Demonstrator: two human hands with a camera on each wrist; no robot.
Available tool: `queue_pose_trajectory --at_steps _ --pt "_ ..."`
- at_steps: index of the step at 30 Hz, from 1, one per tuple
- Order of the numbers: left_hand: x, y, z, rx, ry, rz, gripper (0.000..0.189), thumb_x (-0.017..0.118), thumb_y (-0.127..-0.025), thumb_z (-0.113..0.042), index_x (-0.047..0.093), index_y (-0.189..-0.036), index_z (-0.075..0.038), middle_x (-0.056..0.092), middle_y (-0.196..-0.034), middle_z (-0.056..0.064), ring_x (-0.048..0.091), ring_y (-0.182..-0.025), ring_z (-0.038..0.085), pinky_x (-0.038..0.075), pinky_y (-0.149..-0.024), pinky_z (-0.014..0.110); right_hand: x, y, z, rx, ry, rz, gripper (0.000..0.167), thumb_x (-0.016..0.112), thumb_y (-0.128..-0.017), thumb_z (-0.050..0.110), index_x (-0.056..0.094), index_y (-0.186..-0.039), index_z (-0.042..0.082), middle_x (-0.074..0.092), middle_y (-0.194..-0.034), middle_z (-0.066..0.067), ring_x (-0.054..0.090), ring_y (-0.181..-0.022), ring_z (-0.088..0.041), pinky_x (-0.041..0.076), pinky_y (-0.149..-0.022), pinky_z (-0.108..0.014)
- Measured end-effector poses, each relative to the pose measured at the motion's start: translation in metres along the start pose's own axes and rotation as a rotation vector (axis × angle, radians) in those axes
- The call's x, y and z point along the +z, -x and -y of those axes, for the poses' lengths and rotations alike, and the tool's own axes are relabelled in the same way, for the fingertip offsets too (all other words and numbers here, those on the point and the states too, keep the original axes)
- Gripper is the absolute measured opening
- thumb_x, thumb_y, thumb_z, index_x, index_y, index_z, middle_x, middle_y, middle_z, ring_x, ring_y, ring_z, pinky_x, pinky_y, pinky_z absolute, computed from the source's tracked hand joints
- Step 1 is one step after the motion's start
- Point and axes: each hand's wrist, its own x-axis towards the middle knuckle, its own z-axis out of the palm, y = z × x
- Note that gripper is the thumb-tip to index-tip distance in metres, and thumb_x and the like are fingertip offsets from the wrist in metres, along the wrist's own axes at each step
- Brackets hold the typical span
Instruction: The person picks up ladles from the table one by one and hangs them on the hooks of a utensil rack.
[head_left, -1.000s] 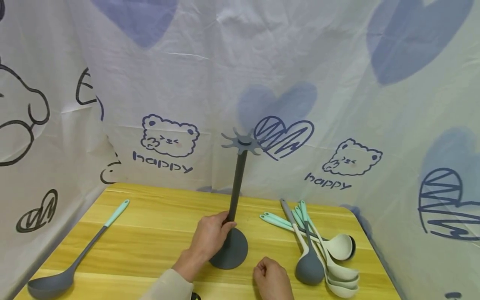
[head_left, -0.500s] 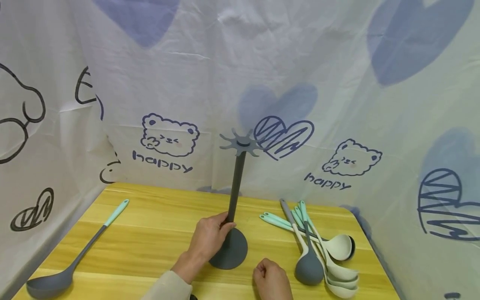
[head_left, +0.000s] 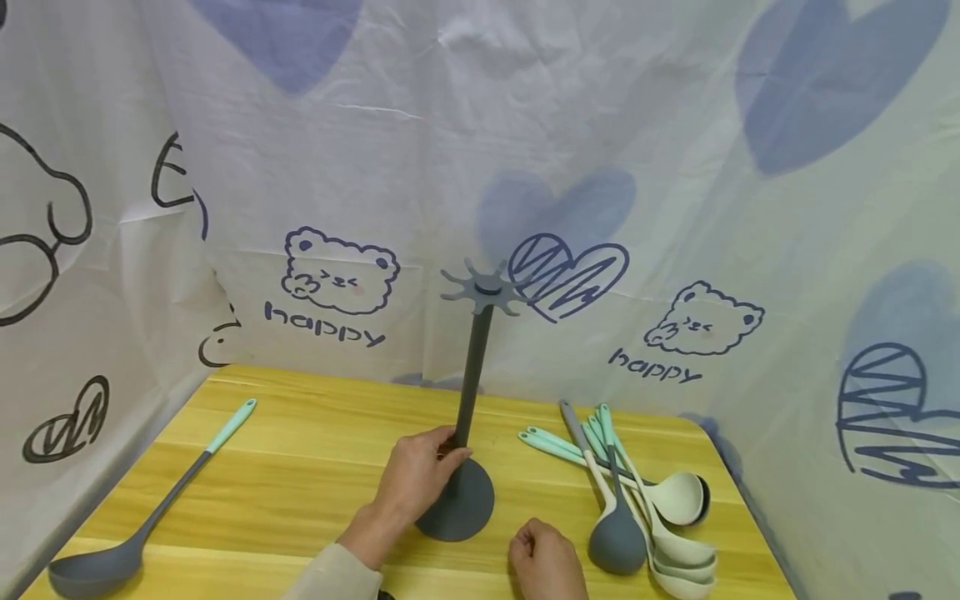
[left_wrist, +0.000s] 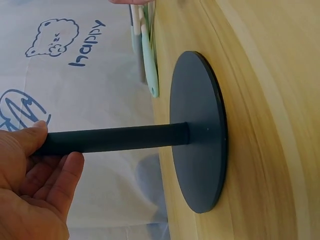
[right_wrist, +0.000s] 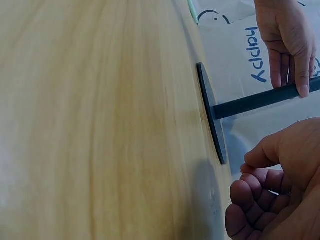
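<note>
My left hand grips the lower part of the dark post of a utensil stand. Its round base lies flat on the table, and a grey crown of hooks tops the post, nothing hanging from it. In the left wrist view the thumb and fingers of that hand close round the post from both sides. Right of the base, my right hand stays low at the table with loosely curled fingers. The right wrist view shows nothing held in that hand.
A grey ladle with a mint handle tip lies alone at the left. Several ladles and spoons are piled at the right, among them a dark grey ladle and a cream ladle. A printed cloth hangs behind the wooden table.
</note>
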Motion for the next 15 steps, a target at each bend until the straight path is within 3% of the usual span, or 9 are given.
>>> queue_pose_trajectory --at_steps 15 --pt "-0.001 0.0 -0.0019 -0.059 0.058 0.022 0.024 0.078 -0.098 -0.026 0.077 -0.118 -0.014 0.08 -0.1 0.0 0.077 -0.092 0.016 0.063 -0.075 0.031 -0.0013 -0.0048 0.0038 -0.012 -0.005 -0.005 0.016 0.066 -0.094 0.014 0.063 -0.079 0.017 0.054 -0.07 0.003 0.05 -0.061 -0.015 0.043 -0.061 -0.034"
